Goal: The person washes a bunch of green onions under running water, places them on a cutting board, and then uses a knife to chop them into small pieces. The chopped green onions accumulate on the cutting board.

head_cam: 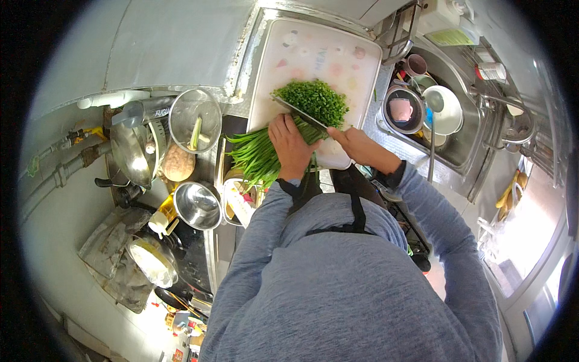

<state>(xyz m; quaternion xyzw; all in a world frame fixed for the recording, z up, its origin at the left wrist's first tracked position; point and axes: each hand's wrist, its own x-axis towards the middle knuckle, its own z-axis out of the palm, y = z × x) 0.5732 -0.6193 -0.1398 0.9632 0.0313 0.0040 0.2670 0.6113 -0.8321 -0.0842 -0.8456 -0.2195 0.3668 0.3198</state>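
A bundle of long green chives (258, 154) lies across the near left part of a white cutting board (312, 34) with faded prints. My left hand (290, 144) presses the bundle down, fingertips close to the blade. In my right hand (363, 149) is the handle of a kitchen knife (298, 111); its blade lies slantwise between the bundle and a heap of finely chopped chives (313, 100). The bundle's leafy ends hang past the board's left edge. My right hand covers most of the knife's handle.
Right of the board, a steel sink (466, 156) holds bowls and a pink mug (401, 110). To the left stand a clear bowl (195, 118) with vegetable scraps, a steel bowl (198, 206), an oil bottle (165, 209) and a pan lid (130, 154). A faucet (497, 98) reaches over the sink.
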